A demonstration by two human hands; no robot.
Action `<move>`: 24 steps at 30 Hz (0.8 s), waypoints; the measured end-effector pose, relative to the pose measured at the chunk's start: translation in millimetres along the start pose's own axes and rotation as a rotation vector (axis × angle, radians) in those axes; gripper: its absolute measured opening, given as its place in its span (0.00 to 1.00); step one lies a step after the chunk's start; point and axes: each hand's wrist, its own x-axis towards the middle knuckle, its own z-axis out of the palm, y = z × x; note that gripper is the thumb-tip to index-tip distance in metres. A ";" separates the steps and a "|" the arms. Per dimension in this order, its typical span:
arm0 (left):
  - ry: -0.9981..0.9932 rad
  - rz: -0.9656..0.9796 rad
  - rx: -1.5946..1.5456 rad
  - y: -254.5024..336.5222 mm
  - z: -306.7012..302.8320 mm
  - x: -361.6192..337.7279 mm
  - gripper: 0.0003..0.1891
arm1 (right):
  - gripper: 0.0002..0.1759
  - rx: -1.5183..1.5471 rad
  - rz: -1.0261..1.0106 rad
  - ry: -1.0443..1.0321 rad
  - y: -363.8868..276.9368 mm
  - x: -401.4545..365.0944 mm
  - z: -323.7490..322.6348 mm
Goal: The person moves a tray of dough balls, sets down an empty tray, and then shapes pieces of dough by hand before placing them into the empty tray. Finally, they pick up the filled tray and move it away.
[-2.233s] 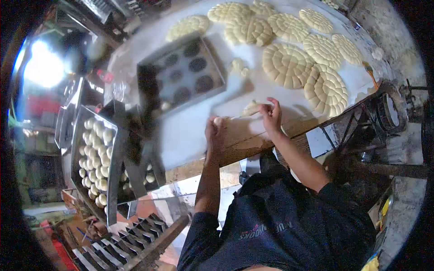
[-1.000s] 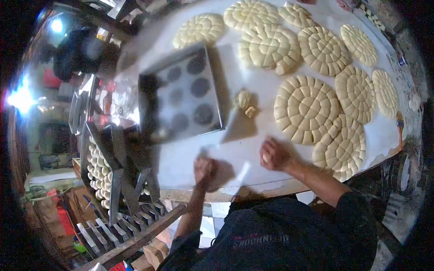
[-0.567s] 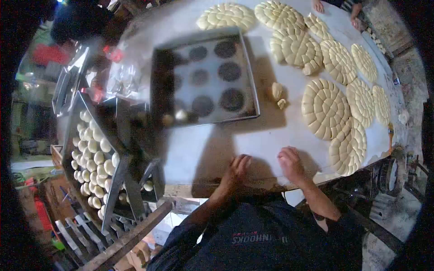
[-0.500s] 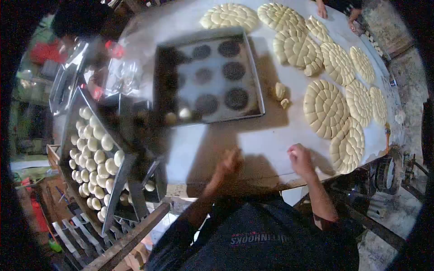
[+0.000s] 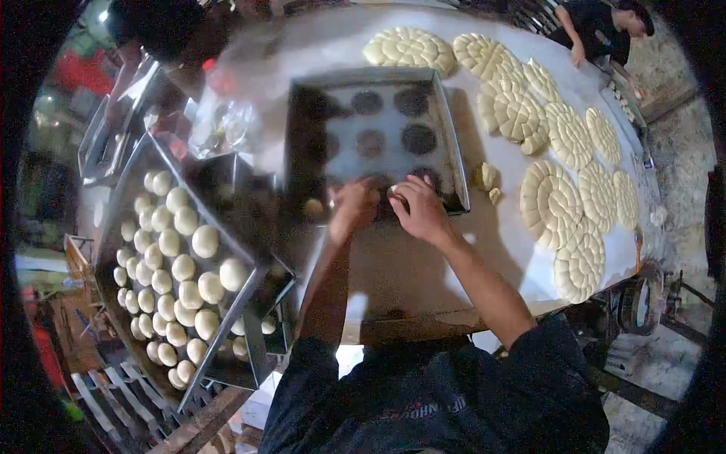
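Note:
A deep square metal tray (image 5: pixel 463 198) with dark round patches on its base stands before me. My left hand (image 5: pixel 354 204) is over its near edge, fingers bent inward; what they hold, if anything, I cannot tell. Beside its outer edge shows part of a dough ball, and a second dough ball (image 5: pixel 312 206) sits further left in the tray's near corner. My right hand (image 5: pixel 420 208) is bent over the same edge, thumb and fingers closed on a small pale piece of dough (image 5: pixel 393 192).
At left, a tilted metal tray (image 5: pixel 242 295) holds many dough balls (image 5: pixel 183 267). Large scored dough spirals (image 5: pixel 550 204) cover the right side of the table, with dough scraps (image 5: pixel 490 181) beside the tray. A plastic bag (image 5: pixel 219 135) lies at left. Another person (image 5: pixel 601 34) works at the far right.
Both hands have moved forward from the table's near side to the square tray's near edge. My view has shifted, bringing more of the far person into sight.

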 end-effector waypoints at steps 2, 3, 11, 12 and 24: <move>0.001 -0.002 -0.261 1.1 -17.7 -8.5 0.30 | 0.12 -0.011 -0.016 0.147 -8.4 -23.3 -25.8; 0.021 -0.026 -0.212 8.6 -32.4 -8.3 0.32 | 0.12 0.026 0.065 0.177 -9.3 -43.2 -45.2; -0.058 0.297 -1.061 197.0 1.5 213.3 0.28 | 0.13 -0.297 0.458 0.291 124.9 -250.5 -113.6; -0.051 0.117 -0.911 207.6 20.4 256.0 0.27 | 0.13 -0.264 0.382 0.215 135.0 -256.4 -124.2; -0.325 0.279 -1.559 238.5 45.4 398.9 0.17 | 0.12 0.272 0.346 0.320 169.4 -226.6 -206.4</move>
